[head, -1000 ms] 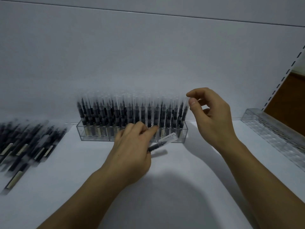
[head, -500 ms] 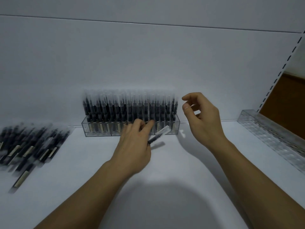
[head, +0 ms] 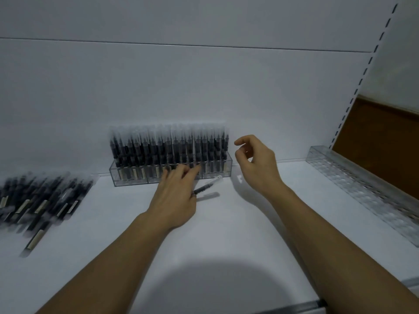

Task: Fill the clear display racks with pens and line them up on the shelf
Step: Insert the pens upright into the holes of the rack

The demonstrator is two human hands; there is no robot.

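The left grip [head: 174, 196] and the right grip [head: 256, 164] were bare hands, slim and long-fingered, with faint tendon ridges across the back of the left one. Behind each grip the wrist widened into a slender forearm (the left forearm [head: 108, 257] and the right forearm [head: 328, 234] alike), uncovered back to the edge of view. Fingernails were too blurred to describe.

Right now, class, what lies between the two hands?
A single pen, held by the left hand, points its clear cap toward the empty right hand; otherwise bare shelf, seen in the head view.
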